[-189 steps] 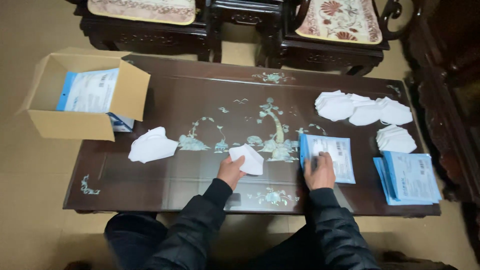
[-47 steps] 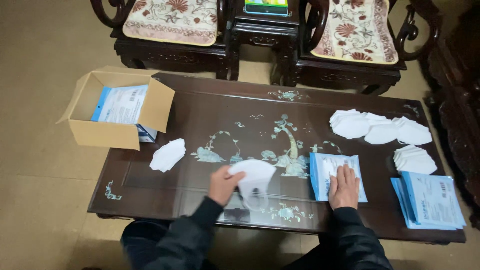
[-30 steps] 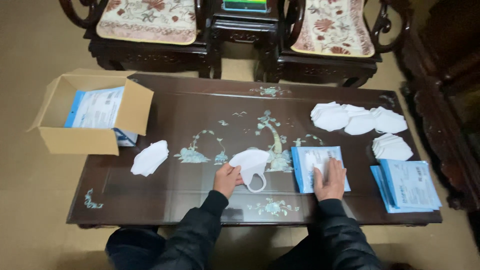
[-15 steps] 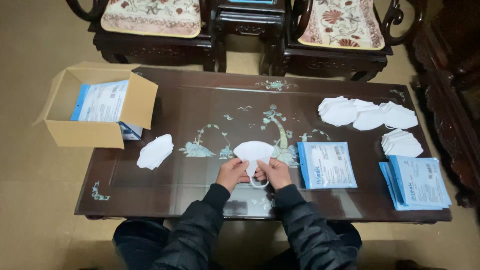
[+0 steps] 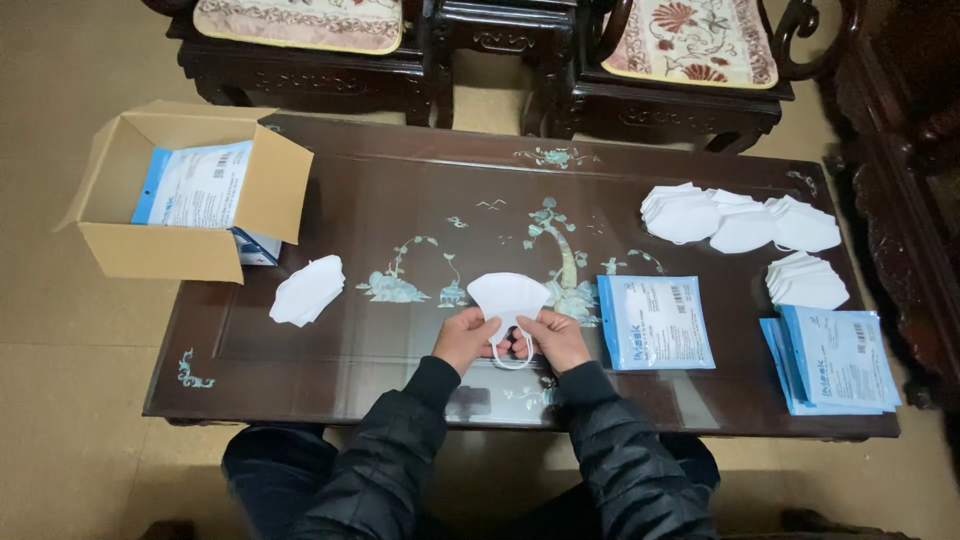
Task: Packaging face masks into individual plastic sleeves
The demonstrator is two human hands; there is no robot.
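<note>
On table | left hand (image 5: 463, 338), right hand (image 5: 556, 338) grasp white mask (image 5: 508, 296) | blue packet (image 5: 655, 322) beside.

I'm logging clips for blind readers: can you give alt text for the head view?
Two hands, left hand and right hand, hold a white mask over a dark inlaid table. A blue pouch lies to the right, an open box and another loose mask to the left.

Both forearms, in dark padded sleeves, are converging toward the body's midline. The left hand (image 5: 466, 338) and right hand (image 5: 555, 338) are sitting level, close together, knuckles facing up. Each hand's fingers are curling inward, with the thumbs pinching against the index fingertips.
</note>
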